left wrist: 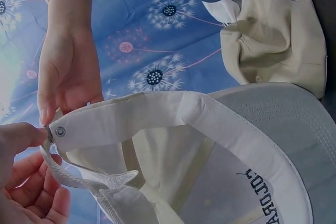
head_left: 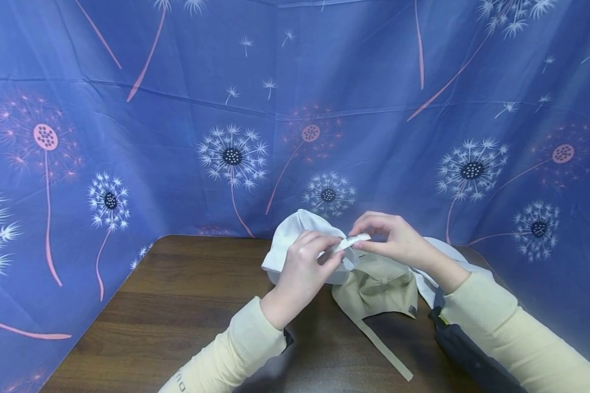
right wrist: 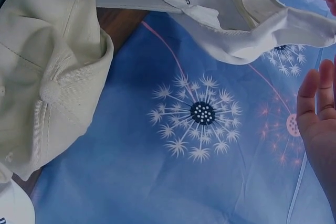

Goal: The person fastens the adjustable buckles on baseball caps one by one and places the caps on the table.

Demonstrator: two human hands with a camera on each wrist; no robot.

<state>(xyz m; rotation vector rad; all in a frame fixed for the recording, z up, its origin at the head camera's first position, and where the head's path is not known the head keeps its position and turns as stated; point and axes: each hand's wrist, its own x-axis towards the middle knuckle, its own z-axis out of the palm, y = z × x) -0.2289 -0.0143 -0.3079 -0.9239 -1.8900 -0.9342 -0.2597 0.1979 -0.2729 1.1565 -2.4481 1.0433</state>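
A white cap (head_left: 295, 234) with a grey brim (left wrist: 273, 129) is held up near the table's back edge. In the left wrist view its inside shows, with a white sweatband (left wrist: 236, 140), dark lettering and a metal snap (left wrist: 60, 131) near the strap end. My left hand (head_left: 302, 267) pinches the cap's back strap (left wrist: 71, 178) between thumb and fingers. Opposite it, my right hand (head_left: 393, 237) pinches the white band's end with thumb and forefinger. The right wrist view shows only some right-hand fingers (right wrist: 315, 98), below the band.
A beige cap (head_left: 383, 289) lies just right of the white one, its loose strap (head_left: 385, 352) stretched toward the front. Behind the right forearm is another white cap (head_left: 444, 251). The brown wooden table (head_left: 177, 305) meets a blue dandelion-print cloth (head_left: 167, 164) at the back and sides.
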